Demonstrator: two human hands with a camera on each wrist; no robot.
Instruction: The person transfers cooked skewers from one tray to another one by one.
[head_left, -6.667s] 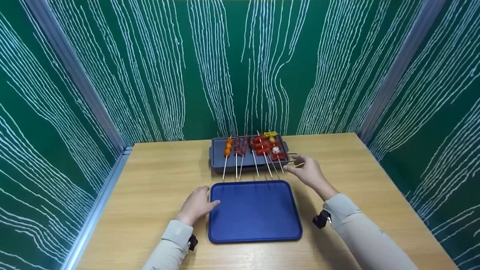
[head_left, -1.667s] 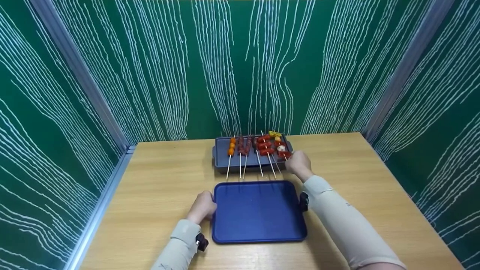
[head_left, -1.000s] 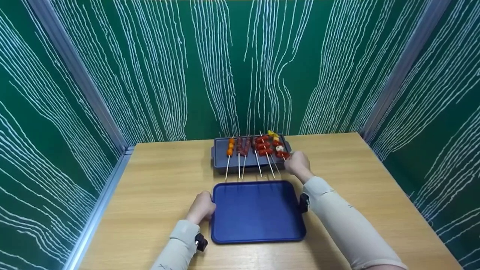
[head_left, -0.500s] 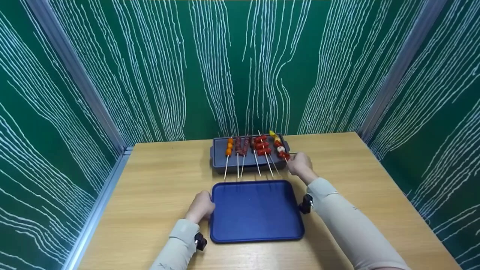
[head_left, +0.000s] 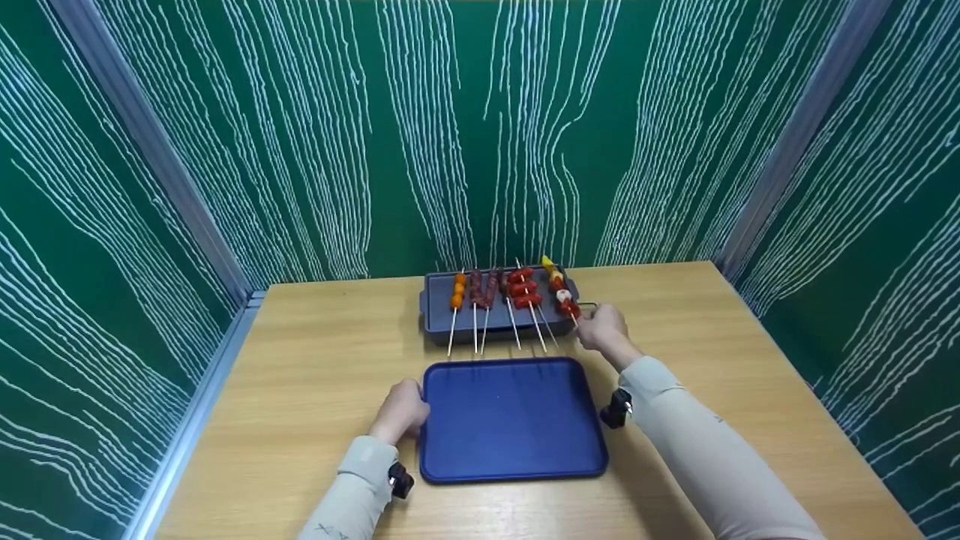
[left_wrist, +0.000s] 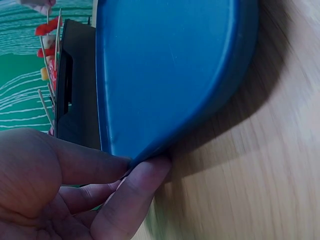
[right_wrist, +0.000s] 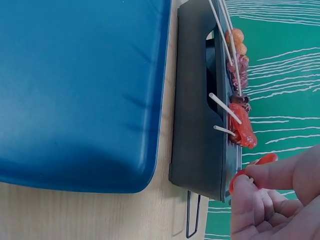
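My left hand (head_left: 403, 411) pinches the left rim of a blue tray (head_left: 514, 420); the left wrist view shows thumb and finger meeting at its edge (left_wrist: 131, 159). With my right hand (head_left: 602, 328) I pinch the stick of a mixed skewer (head_left: 563, 295) by its lower end. That skewer carries yellow, red and white pieces and slants over the right end of a dark grill (head_left: 442, 324). In the right wrist view its red piece (right_wrist: 267, 159) shows beside the fingertips, and the hand hides most of the rest.
More skewers lie on the grill, sticks toward me: orange balls (head_left: 458, 291), dark meat (head_left: 475, 289) and red pieces (head_left: 523, 288). A wire handle (right_wrist: 192, 215) juts from the grill's right end. The wooden table (head_left: 337, 337) ends at a green patterned wall (head_left: 300, 150).
Since the oldest frame, both hands have closed, the left on the tray's rim, the right on the mixed skewer. Lately the right hand has shifted slightly right, and the skewer leans away from the red one.
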